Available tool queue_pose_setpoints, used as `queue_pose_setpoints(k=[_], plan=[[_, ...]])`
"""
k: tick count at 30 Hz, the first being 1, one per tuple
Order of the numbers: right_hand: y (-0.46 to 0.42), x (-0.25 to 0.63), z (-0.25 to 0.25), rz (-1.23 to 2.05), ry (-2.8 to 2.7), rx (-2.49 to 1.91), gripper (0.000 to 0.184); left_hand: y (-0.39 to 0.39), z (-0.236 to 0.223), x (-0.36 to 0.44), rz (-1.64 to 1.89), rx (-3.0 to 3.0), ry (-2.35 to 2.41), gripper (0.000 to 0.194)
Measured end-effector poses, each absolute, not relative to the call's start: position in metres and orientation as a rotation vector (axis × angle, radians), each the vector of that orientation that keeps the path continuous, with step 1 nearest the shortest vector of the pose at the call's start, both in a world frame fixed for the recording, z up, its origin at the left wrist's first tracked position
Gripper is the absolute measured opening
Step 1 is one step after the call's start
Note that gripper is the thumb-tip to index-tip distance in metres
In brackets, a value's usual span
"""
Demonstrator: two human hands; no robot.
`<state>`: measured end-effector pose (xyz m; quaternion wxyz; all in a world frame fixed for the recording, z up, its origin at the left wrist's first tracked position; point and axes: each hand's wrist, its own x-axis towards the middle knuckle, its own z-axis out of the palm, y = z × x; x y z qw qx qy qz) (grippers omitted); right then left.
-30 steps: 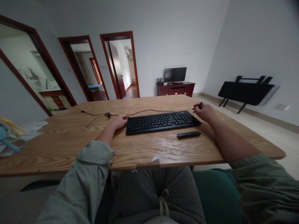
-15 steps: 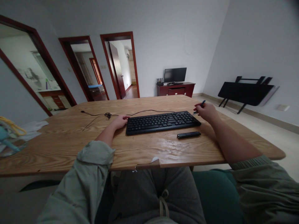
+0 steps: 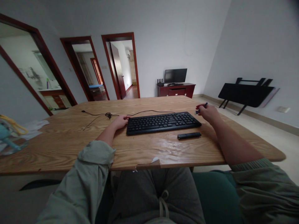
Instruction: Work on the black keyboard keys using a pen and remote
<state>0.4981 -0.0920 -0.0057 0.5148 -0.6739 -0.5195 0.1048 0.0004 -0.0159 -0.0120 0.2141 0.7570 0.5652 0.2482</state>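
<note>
A black keyboard [image 3: 163, 122] lies on the wooden table [image 3: 140, 146] in front of me. My left hand [image 3: 120, 121] rests on the table against the keyboard's left end, fingers curled and touching its edge. At the keyboard's right far corner my right hand [image 3: 207, 112] is closed on a small dark pen-like tool [image 3: 201, 109], held just above the table. A slim black bar-shaped object [image 3: 189, 135] lies on the table in front of the keyboard's right half.
The keyboard's black cable [image 3: 107, 115] runs left across the table with a knot. Cloth and a yellow-blue item [image 3: 9, 132] sit at the table's left end. A folded black table [image 3: 245, 93] leans on the right wall; a monitor on a cabinet [image 3: 175, 81] stands behind.
My right hand has lifted slightly and turned the dark tool, its tip swinging up and to the right. The left hand and keyboard have stayed put.
</note>
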Motion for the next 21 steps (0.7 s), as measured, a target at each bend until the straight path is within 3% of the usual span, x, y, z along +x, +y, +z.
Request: queue_pose_setpoints(k=[7, 21], plan=[[-0.091, 0.469, -0.006, 0.604, -1.221, -1.348, 0.030, -0.014, -0.013, -0.001, 0.669, 2.116, 1.551, 0.043], [-0.068, 0.482, -0.013, 0.198, -1.618, -1.690, 0.030, -0.022, -0.007, 0.001, 0.670, 2.111, 1.589, 0.040]])
